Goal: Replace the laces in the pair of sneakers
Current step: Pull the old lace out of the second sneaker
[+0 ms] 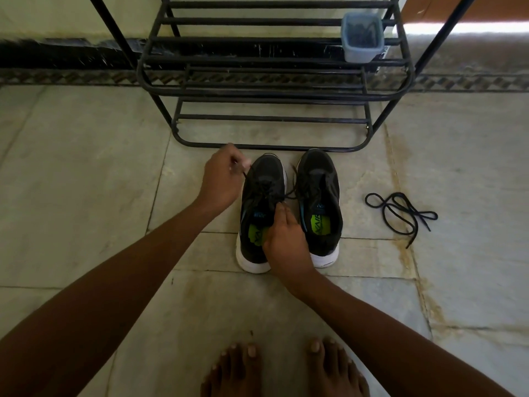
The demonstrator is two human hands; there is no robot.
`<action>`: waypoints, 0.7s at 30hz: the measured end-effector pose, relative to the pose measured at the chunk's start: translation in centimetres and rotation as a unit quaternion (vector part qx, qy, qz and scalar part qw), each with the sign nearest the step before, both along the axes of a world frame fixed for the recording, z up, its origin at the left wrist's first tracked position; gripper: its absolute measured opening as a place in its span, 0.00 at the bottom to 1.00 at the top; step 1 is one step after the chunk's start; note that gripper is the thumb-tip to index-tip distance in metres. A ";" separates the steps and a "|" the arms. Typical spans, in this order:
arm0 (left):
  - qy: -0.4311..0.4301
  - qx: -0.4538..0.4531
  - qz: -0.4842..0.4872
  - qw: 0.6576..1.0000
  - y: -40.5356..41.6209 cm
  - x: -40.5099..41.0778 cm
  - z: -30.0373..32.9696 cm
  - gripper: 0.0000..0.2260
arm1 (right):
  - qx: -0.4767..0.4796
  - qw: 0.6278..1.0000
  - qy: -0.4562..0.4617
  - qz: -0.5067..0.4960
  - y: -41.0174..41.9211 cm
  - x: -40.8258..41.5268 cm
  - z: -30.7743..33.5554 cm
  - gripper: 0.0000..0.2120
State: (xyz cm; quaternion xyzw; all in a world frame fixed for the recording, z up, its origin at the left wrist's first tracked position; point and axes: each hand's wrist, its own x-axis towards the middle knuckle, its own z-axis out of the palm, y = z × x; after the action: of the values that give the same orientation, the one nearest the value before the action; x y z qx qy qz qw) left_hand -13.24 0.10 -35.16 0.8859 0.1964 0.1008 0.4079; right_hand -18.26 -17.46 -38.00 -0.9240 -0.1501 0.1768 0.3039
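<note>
Two black sneakers with white soles stand side by side on the floor, toes pointing away from me. My left hand pinches one end of the black lace of the left sneaker and holds it out to the left. My right hand rests on the left sneaker's tongue and collar, gripping the shoe near its lace. The right sneaker is laced, with its lace ends loose. A separate black lace lies coiled on the floor to the right of the pair.
A black metal shoe rack stands just beyond the sneakers' toes, with a small grey-blue plastic container on an upper shelf. My bare feet are at the bottom edge. The floor is pale stone tile.
</note>
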 end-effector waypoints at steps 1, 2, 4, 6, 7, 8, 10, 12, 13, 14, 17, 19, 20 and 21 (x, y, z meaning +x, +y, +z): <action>0.012 -0.119 0.056 0.991 -0.1 0.1 0.5 0.05 | 0.002 1.000 0.000 -0.002 0.0 0.0 0.0 0.29; 0.024 -0.244 0.088 0.965 -0.2 0.2 0.9 0.06 | 0.004 1.000 0.000 -0.005 0.0 0.0 0.0 0.29; 0.032 -0.355 0.067 0.932 0.2 0.0 1.4 0.08 | 0.006 1.000 0.001 -0.004 0.1 -0.1 0.0 0.29; 0.044 -0.232 -0.037 0.971 0.6 -0.6 1.9 0.06 | 0.001 1.000 0.004 -0.003 0.0 -0.1 0.1 0.29; 0.052 -0.142 -0.103 0.983 0.8 -0.8 2.1 0.04 | 0.002 1.000 0.004 -0.004 0.0 -0.1 0.1 0.29; 0.062 -0.067 -0.156 0.984 1.0 -1.0 2.2 0.04 | 0.004 1.000 0.003 -0.005 -0.1 -0.1 0.1 0.29; 0.072 0.025 -0.196 0.978 1.7 -1.0 1.8 0.07 | 0.002 1.000 0.001 -0.002 0.0 -0.1 0.1 0.29; 0.048 0.021 -0.163 0.985 2.0 -0.7 1.4 0.05 | -0.001 1.000 0.002 0.000 0.0 -0.1 0.2 0.29; 0.026 0.004 -0.131 0.991 1.9 -0.5 1.2 0.03 | 0.001 1.000 0.002 -0.002 0.0 0.0 0.1 0.29; 0.004 -0.033 -0.090 0.995 1.6 -0.3 1.2 0.03 | 0.003 1.000 0.003 -0.005 0.0 0.0 0.1 0.29; -0.031 -0.314 0.048 0.948 1.3 0.1 1.9 0.08 | 0.006 1.000 0.000 -0.013 0.0 0.0 0.1 0.28; -0.047 -0.463 0.085 0.881 1.2 0.1 2.5 0.09 | 0.010 1.000 -0.001 -0.012 0.0 0.0 0.0 0.29; -0.042 -0.466 0.092 0.879 1.3 0.0 2.8 0.10 | 0.012 1.000 -0.001 -0.009 0.0 0.0 0.0 0.29; -0.035 -0.405 0.077 0.911 1.4 0.0 3.0 0.11 | 0.011 1.000 0.000 -0.007 0.0 0.0 0.0 0.29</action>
State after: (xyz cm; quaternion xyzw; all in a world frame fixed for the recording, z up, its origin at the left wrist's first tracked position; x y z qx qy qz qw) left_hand -13.27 1.47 -32.18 0.6230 0.2739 0.0744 0.7289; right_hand -18.22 -17.48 -37.97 -0.9216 -0.1460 0.1727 0.3154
